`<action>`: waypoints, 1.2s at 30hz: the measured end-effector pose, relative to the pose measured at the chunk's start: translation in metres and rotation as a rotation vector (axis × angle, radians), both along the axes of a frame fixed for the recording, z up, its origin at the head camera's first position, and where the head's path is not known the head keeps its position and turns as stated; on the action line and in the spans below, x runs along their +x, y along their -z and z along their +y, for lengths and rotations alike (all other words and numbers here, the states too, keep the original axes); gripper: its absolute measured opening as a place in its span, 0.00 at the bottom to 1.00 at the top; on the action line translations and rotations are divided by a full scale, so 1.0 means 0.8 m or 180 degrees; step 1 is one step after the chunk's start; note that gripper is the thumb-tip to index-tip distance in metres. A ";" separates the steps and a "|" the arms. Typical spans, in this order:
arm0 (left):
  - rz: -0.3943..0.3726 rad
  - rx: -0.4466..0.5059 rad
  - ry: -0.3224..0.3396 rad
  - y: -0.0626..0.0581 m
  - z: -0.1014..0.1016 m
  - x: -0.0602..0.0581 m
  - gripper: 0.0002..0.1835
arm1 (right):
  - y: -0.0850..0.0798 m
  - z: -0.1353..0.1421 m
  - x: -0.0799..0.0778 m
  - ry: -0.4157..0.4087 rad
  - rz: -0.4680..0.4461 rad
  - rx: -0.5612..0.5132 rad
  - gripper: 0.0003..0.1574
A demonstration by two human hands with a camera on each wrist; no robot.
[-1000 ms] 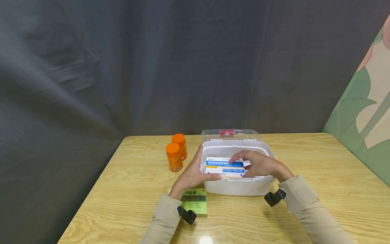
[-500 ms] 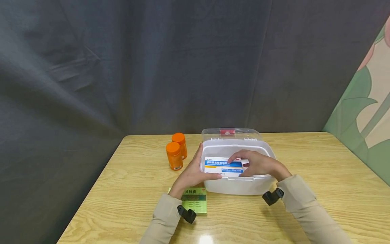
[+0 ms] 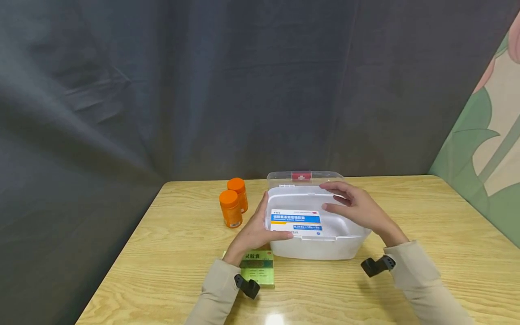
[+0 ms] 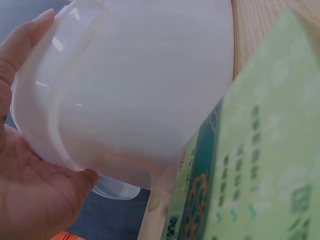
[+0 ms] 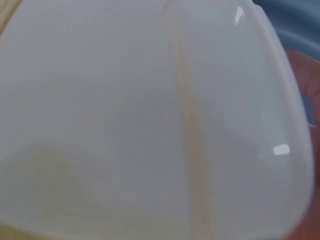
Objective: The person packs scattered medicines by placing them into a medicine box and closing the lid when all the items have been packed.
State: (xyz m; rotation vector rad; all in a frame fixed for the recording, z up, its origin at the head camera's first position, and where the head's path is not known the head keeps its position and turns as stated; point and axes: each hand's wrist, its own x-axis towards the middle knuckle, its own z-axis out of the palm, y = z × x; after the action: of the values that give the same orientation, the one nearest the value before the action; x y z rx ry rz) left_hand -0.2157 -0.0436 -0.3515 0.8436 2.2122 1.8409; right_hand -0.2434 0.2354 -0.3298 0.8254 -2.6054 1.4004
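Observation:
A white plastic first-aid box (image 3: 310, 248) stands on the table with its clear lid (image 3: 276, 179) swung back. At its left front corner, my left hand (image 3: 253, 232) grips the rim, thumb along the front and fingers at the side. Inside lies a white and blue medicine carton (image 3: 295, 223), printed face up, toward the left. My right hand (image 3: 359, 207) hovers over the right part of the box, fingers apart and nothing between them. The right wrist view mostly shows the box's translucent wall (image 5: 110, 120), with part of that hand at the right edge.
A green medicine carton (image 3: 260, 271) lies beneath my left wrist, in front of the box. Two orange bottles (image 3: 230, 210) stand to the left of the box. A dark curtain (image 3: 252, 90) hangs behind the wooden table (image 3: 162, 262).
My right hand has let go of the white and blue carton and lifted up and to the right. The carton now lies slightly further left in the box. My left hand stays in place.

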 end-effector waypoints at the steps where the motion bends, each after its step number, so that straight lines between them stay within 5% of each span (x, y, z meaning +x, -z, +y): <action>1: -0.0009 -0.0008 -0.0008 0.000 0.000 0.000 0.55 | -0.001 0.005 0.003 0.0107 0.0070 -0.0038 0.32; 9: -0.0101 -0.0184 -0.0213 -0.002 0.001 0.005 0.58 | 0.004 0.042 0.023 0.0814 0.0066 -0.0212 0.34; 13: -0.0117 -0.0291 -0.0351 -0.002 0.001 0.007 0.60 | 0.021 0.048 0.030 0.0754 -0.0151 -0.0187 0.43; 21: -0.0143 -0.0052 -0.0162 0.002 0.002 0.005 0.58 | 0.050 0.054 0.043 0.0447 -0.0573 -0.0410 0.49; 27: -0.0185 -0.0134 -0.0235 0.003 0.004 0.005 0.60 | 0.059 0.053 0.046 0.0317 -0.0662 -0.0595 0.54; 36: -0.0085 -0.0087 -0.0109 -0.001 0.002 0.004 0.58 | 0.070 0.041 0.045 0.0507 -0.0545 -0.0685 0.59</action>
State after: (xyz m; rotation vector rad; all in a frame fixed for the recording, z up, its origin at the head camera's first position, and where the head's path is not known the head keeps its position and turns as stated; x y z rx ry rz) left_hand -0.2129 -0.0418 -0.3510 0.7766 2.2438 1.8218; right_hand -0.2073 0.2680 -0.3862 0.4798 -2.5094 1.7318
